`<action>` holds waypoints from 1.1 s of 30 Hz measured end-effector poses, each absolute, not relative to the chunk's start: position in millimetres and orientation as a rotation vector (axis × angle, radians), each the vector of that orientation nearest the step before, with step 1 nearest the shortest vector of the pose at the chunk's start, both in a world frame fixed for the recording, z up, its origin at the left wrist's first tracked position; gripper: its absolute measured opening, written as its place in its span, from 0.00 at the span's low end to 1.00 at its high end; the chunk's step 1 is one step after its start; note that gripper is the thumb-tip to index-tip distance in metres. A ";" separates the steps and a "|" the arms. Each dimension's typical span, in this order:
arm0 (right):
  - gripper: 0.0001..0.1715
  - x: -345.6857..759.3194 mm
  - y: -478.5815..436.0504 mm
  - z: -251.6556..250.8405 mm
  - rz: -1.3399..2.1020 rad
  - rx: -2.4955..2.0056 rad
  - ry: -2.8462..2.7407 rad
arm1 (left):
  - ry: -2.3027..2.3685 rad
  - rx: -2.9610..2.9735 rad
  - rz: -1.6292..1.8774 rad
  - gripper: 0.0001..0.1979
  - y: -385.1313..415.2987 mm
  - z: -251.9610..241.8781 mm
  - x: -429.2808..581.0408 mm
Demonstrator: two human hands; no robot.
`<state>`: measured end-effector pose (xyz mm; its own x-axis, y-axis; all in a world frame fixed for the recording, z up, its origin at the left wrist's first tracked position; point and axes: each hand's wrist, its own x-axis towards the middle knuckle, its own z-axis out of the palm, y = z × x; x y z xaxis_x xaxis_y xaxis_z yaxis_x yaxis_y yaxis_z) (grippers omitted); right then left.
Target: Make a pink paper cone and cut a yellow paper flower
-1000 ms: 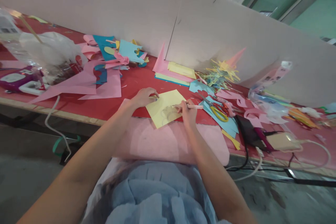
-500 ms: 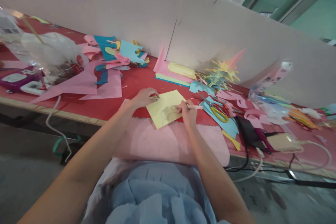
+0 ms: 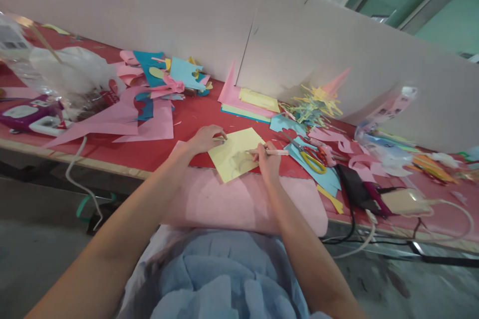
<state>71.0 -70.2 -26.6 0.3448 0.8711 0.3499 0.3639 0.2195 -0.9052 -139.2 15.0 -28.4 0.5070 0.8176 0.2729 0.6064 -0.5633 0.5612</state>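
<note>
A yellow paper sheet (image 3: 235, 152) lies tilted on the red table (image 3: 194, 109), partly over a large pink sheet (image 3: 239, 202) that hangs off the front edge. My left hand (image 3: 205, 138) presses flat on the yellow sheet's left corner, fingers bent. My right hand (image 3: 267, 158) is closed round a pink pen (image 3: 275, 152), its tip resting on the yellow sheet beside a faint drawn outline.
Scissors with yellow handles (image 3: 309, 155) lie on blue paper right of my right hand. Coloured paper scraps (image 3: 164, 77) and a paper stack (image 3: 250, 102) sit along the cardboard wall (image 3: 224, 15). A plastic bag (image 3: 67, 72) and purple device (image 3: 28, 114) are at left; cables (image 3: 374, 219) at right.
</note>
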 end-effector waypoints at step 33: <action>0.14 70.5 -75.5 -21.2 0.457 -1.400 -1.197 | 1.152 2.354 0.725 0.11 16.6 -29.8 -140.3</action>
<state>70.5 -75.5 -21.2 0.3979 0.8427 0.3626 0.3868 0.2043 -0.8993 -140.3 16.6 -29.8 0.5211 0.8106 0.2673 0.5918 -0.5688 0.5711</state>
